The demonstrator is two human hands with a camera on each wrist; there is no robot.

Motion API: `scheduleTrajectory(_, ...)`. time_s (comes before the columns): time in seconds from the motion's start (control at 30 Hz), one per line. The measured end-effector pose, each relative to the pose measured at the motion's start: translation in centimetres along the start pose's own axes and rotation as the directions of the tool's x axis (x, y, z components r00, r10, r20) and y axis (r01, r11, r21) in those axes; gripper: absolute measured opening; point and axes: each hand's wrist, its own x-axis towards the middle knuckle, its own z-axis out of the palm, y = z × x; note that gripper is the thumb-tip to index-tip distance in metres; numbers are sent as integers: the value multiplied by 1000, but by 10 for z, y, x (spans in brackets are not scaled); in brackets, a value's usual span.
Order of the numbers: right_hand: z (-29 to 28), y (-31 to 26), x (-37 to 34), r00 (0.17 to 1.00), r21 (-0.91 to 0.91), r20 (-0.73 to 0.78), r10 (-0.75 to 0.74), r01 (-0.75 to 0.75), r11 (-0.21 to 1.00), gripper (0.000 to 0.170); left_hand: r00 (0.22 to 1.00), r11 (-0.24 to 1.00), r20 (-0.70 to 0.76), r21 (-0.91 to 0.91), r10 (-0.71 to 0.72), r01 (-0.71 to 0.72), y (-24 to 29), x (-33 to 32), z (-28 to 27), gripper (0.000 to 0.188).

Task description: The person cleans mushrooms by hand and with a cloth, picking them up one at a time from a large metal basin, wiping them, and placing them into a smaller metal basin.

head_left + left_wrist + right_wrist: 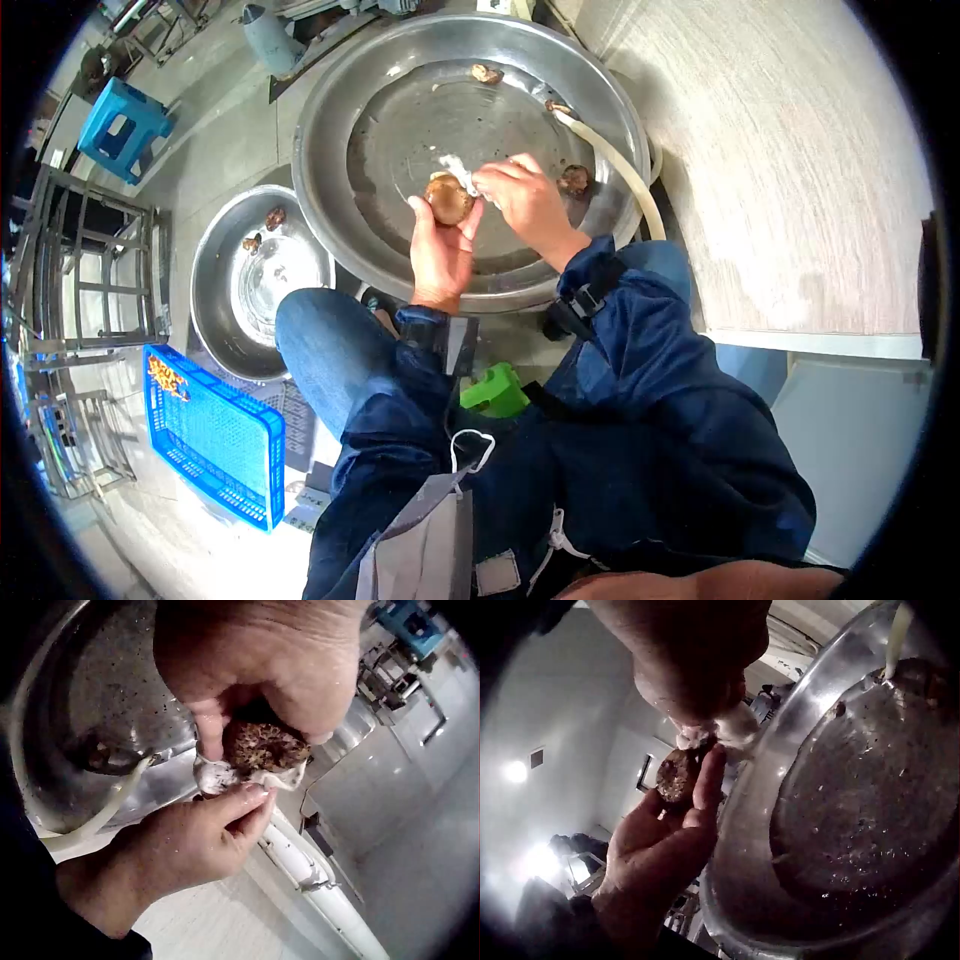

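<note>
A round brown lumpy piece point(449, 200), perhaps a mushroom or shell, is held over the large metal basin point(322, 130). The left hand point(441, 258) grips it between thumb and fingers. At its edge the right hand point(530, 203) pinches a wet white cloth point(458, 172). In the left wrist view the piece point(264, 748) shows a dark, rough, speckled side, with the cloth point(217, 775) against its rim. The right wrist view shows the left fingers around the same piece point(676, 777), the cloth partly hidden by the right hand point(697, 667).
Several brown pieces lie in shallow water in the basin, one point(487, 74) at the far side. A pale hose point(620, 165) hangs over its right rim. Left stand a smaller metal basin point(212, 310) with two pieces, a blue crate point(215, 440) and a blue stool point(125, 130).
</note>
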Motion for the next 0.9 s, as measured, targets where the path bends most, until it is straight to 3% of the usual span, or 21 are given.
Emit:
scheduleTrajectory(0.07, 2, -3, 1, 997, -22, 31, 71, -71, 997, 19, 999, 996, 16, -85, -35, 37, 1, 2, 0, 52)
scheduleTrajectory(0.13, 0, -16, 9, 998, 52, -58, 40, -37, 998, 19, 998, 981, 23, -184, -63, 67, 0, 2, -2, 46)
scheduleTrajectory(0.17, -3, -23, 13, 994, 85, -100, 30, -22, 996, 19, 985, 962, 144, -240, -99, 132, -3, 7, -14, 43)
scheduleTrajectory(0.2, -6, -27, 16, 989, 82, -115, -93, 103, 991, 20, 956, 935, 263, -289, -128, 204, -8, 13, -30, 39)
scheduleTrajectory(0.23, -6, -34, 14, 997, 140, -48, -55, 61, 988, 20, 913, 902, 381, -326, -147, 281, -14, 18, -45, 36)
scheduleTrajectory(0.27, 0, -38, 11, 994, 157, -51, -93, 100, 983, 20, 986, 938, 61, -305, -154, 165, -13, 6, -17, 29)
scheduleTrajectory(0.3, 6, -39, 8, 990, 175, -56, -132, 140, 975, 21, 985, 932, 84, -321, -152, 171, -13, 5, -17, 29)
scheduleTrajectory(0.4, 11, -35, 1, 999, 306, 41, -19, 5, 952, 22, 983, 926, 128, -339, -128, 165, -4, 4, -17, 30)
scheduleTrajectory(0.5, 6, -24, -1, 992, 191, 45, -115, 104, 976, 24, 985, 941, 140, -308, -102, 141, 10, 6, -9, 36)
scheduleTrajectory(0.53, 5, -21, -2, 996, 255, 79, -32, 11, 967, 21, 994, 948, 21, -299, -111, 112, 9, 5, -3, 41)
scheduleTrajectory(0.63, 0, -20, 0, 983, 216, 64, 173, -183, 959, 18, 992, 964, -102, -263, -81, 51, 4, 9, -4, 42)
scheduleTrajectory(0.67, 0, -21, 4, 985, 205, 48, 164, -171, 964, 15, 993, 968, -81, -241, -91, 69, 5, 7, -1, 41)
scheduleTrajectory(0.77, 5, -40, 5, 998, 384, 61, 31, -53, 922, 15, 973, 915, 167, -346, -159, 209, 0, 16, -23, 37)
scheduleTrajectory(0.8, 8, -44, 4, 997, 344, 25, -67, 55, 937, 16, 978, 927, 124, -316, -169, 200, -1, 13, -19, 34)
scheduleTrajectory(0.9, 19, -25, 2, 992, 322, 6, 124, -120, 939, 18, 996, 964, -33, -256, -83, 72, -6, 10, -7, 31)
